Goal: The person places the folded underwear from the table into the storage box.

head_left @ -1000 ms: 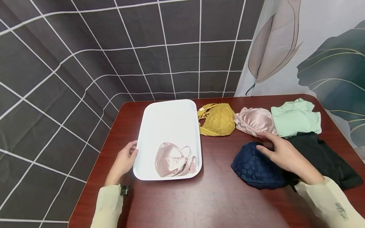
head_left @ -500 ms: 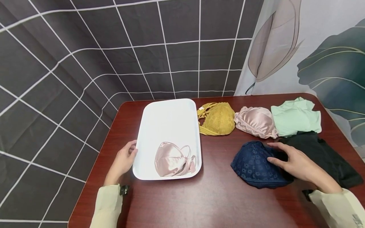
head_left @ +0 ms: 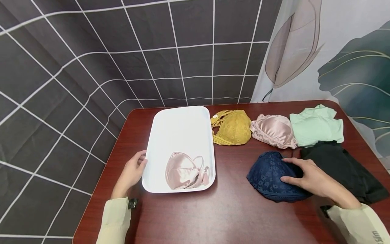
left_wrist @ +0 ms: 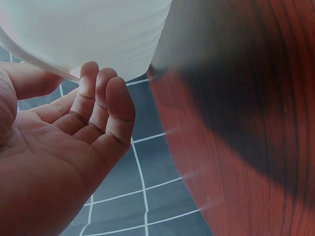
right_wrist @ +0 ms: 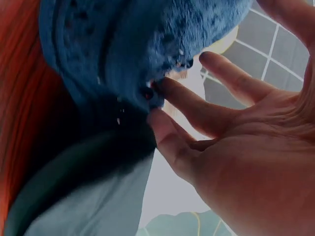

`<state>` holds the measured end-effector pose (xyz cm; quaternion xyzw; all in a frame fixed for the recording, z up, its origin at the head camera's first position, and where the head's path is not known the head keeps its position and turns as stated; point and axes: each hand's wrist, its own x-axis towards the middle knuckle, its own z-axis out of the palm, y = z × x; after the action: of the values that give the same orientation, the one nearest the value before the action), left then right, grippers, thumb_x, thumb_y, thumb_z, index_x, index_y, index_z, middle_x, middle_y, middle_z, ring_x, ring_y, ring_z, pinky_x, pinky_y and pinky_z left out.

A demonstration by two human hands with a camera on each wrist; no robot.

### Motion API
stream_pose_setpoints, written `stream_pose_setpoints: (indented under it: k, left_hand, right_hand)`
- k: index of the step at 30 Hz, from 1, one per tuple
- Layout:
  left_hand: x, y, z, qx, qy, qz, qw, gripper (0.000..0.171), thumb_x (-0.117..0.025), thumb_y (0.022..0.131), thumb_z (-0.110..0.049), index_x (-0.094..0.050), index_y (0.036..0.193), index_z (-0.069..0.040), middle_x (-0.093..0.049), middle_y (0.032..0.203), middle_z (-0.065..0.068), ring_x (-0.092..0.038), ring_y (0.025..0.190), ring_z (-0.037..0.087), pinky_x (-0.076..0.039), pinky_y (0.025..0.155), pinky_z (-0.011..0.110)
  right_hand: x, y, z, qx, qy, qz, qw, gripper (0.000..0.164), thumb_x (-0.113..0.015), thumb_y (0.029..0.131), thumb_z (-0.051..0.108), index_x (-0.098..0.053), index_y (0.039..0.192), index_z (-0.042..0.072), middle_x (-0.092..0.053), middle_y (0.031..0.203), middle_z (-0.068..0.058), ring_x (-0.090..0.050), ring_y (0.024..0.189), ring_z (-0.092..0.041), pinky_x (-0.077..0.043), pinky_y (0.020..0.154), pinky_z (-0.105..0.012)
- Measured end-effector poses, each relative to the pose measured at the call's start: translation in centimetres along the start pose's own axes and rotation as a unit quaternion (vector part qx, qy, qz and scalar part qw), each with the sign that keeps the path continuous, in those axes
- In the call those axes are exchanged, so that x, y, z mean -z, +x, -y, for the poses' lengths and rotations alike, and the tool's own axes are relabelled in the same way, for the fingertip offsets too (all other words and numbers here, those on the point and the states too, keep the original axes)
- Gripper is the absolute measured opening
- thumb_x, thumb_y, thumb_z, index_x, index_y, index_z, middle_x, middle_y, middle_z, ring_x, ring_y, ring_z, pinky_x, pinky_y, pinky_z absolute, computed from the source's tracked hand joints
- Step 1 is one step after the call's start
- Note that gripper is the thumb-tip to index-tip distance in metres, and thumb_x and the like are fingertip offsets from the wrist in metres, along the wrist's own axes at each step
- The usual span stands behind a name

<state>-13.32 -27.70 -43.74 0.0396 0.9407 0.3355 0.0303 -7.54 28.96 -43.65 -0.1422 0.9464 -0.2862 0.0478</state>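
A white tray (head_left: pixel 179 135) on the left holds a pink satin bra (head_left: pixel 182 171) near its front right corner. My left hand (head_left: pixel 134 171) is at the tray's left side; in the left wrist view its bent fingertips (left_wrist: pixel 88 73) meet the outer wall just under the rim. To the right lies a navy lace bra (head_left: pixel 271 179). My right hand (head_left: pixel 315 179) reaches over that bra's right side, thumb and forefinger apart on the cup. In the right wrist view the other fingers (right_wrist: pixel 197 108) extend spread to the bra's hooked edge.
Along the table's (head_left: pixel 231 217) back lie a mustard lace bra (head_left: pixel 234 128), a pink lace-trimmed bra (head_left: pixel 274 128) and a folded mint garment (head_left: pixel 317 125). A black garment (head_left: pixel 350 169) lies beside the right hand. A dark grid curtain (head_left: pixel 182 51) hangs behind the table.
My right hand first drew back to the right over the navy bra, then came slightly left and down onto it. The left hand and tray have stayed in place.
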Motion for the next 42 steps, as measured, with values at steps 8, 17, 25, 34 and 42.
stream_pose_setpoints:
  k: [8,17,25,34,42]
  left_hand:
    - [-0.1,0.1,0.1,0.0,-0.002,-0.001,1.0,0.041,-0.051,0.095,-0.006,-0.043,0.135,0.004,-0.056,0.106,0.019,-0.057,0.096,0.033,-0.049,0.079,0.046]
    - [0.0,0.1,0.0,0.009,-0.003,0.002,1.0,0.041,-0.05,0.096,-0.006,-0.043,0.135,0.004,-0.056,0.107,0.02,-0.057,0.097,0.033,-0.049,0.08,0.046]
    - [0.0,0.0,-0.1,0.014,0.001,0.001,0.9999,0.041,-0.05,0.096,-0.006,-0.043,0.136,0.003,-0.056,0.107,0.019,-0.056,0.097,0.033,-0.049,0.08,0.046]
    - [-0.1,0.0,0.0,0.005,-0.003,-0.001,1.0,0.041,-0.051,0.096,-0.006,-0.043,0.135,0.004,-0.056,0.106,0.019,-0.057,0.097,0.033,-0.049,0.08,0.046]
    - [0.0,0.0,0.0,0.006,-0.003,0.001,1.0,0.041,-0.051,0.096,-0.007,-0.043,0.135,0.004,-0.056,0.107,0.02,-0.056,0.098,0.034,-0.048,0.082,0.047]
  right_hand:
    - [-0.7,0.2,0.8,-0.054,-0.008,0.037,0.998,0.072,-0.074,0.078,0.044,-0.048,0.133,0.004,-0.052,0.124,-0.029,-0.044,0.098,-0.039,-0.04,0.075,-0.052]
    - [-1.2,0.6,0.7,-0.03,-0.002,0.015,0.999,0.07,-0.076,0.078,0.039,-0.047,0.131,0.004,-0.058,0.11,-0.03,-0.047,0.1,-0.044,-0.041,0.078,-0.056]
    - [-1.6,0.6,0.7,-0.005,0.011,0.005,1.0,0.061,-0.075,0.08,0.032,-0.049,0.128,0.005,-0.059,0.108,-0.028,-0.055,0.1,-0.043,-0.043,0.079,-0.057]
    - [-2.4,0.3,1.3,-0.038,0.035,-0.011,0.999,0.055,-0.074,0.082,0.029,-0.047,0.127,0.011,-0.055,0.117,-0.026,-0.053,0.104,-0.043,-0.041,0.079,-0.059]
    - [-3.0,-0.3,2.2,0.003,0.051,-0.097,0.994,0.052,-0.077,0.079,0.016,-0.052,0.125,0.018,-0.055,0.122,-0.012,-0.052,0.108,-0.033,-0.041,0.084,-0.038]
